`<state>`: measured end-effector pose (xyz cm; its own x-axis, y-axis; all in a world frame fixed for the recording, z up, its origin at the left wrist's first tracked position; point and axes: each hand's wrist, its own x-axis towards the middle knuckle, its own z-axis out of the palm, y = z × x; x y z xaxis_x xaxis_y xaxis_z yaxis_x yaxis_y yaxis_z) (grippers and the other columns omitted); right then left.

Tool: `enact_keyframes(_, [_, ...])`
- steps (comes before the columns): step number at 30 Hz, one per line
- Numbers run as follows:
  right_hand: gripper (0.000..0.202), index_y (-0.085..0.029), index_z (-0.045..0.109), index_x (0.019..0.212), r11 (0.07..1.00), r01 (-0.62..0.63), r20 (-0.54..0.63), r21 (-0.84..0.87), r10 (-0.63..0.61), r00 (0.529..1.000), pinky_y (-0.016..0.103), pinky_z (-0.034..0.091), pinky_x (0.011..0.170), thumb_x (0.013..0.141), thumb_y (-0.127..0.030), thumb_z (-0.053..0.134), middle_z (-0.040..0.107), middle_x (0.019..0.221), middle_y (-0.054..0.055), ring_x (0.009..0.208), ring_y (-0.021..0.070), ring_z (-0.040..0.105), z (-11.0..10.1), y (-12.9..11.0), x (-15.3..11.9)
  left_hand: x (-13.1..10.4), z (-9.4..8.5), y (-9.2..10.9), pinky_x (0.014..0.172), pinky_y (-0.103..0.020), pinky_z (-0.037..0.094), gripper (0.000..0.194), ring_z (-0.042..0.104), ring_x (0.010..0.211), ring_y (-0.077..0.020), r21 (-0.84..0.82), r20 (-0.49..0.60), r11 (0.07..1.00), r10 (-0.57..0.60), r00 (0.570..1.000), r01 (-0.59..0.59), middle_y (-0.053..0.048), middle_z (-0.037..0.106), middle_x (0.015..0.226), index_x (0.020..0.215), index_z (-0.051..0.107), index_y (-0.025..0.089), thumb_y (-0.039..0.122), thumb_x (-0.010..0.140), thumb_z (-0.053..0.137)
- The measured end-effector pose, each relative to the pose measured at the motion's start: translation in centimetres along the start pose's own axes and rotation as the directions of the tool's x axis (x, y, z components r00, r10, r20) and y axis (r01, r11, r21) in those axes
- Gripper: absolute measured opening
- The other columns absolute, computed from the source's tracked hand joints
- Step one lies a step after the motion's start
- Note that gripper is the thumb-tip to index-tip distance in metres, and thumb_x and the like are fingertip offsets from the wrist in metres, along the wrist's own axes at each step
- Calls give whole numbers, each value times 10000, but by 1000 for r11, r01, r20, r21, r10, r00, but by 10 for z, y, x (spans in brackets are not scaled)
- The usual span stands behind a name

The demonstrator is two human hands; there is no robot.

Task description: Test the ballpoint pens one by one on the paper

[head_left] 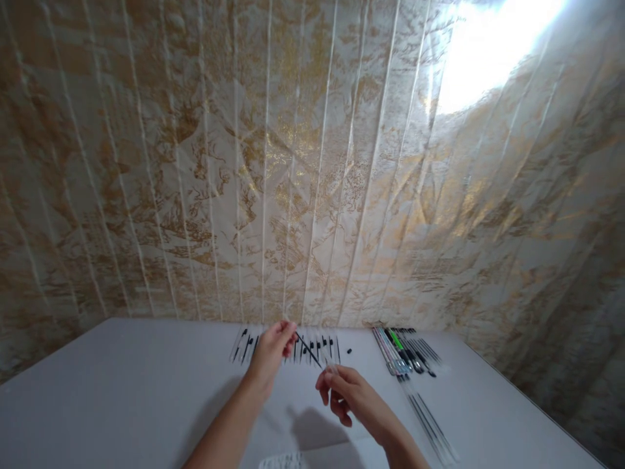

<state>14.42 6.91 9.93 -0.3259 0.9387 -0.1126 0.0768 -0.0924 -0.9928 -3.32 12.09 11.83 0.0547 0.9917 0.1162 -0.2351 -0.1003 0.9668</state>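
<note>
A thin black pen refill (308,350) slants between my two hands above the table. My left hand (267,358) pinches its upper end. The lower end meets the fingertips of my right hand (359,394), where thumb and index finger close on a clear pen barrel (333,369), mostly covered and blurred. Whether the refill's tip is inside the barrel I cannot tell. The other fingers of the right hand curl loosely. Behind the hands lies a row of clear pen parts with black refills and caps (331,342), partly hidden by my left hand.
A small black cap (349,351) lies right of the row. Several pens (390,352), one bright green (396,340), lie at the back right. Long clear pens (430,423) lie in front of them. White paper (322,456) is at the front. A patterned gold curtain (293,163) hangs behind the table (122,391).
</note>
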Motion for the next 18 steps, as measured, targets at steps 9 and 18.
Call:
enact_keyframes(9, [278,-188,543,878,996,-59,60,64,55,997,193,107,403,746,-429,586,311,634,-83,465,46,208,22,-4,-2,8,-32,32,520,-190,326,433,402,520,-74,-35,-167,992,111,980,-119,59,511,613,734,544,170,555,640,718])
enact_keyframes(18, [381,-182,561,911,998,-30,64,-63,34,997,177,225,385,776,-538,550,345,701,-49,508,64,298,25,-4,-4,3,-23,31,519,-197,347,412,418,511,-81,17,-102,995,102,989,-101,53,519,612,709,563,170,553,657,705])
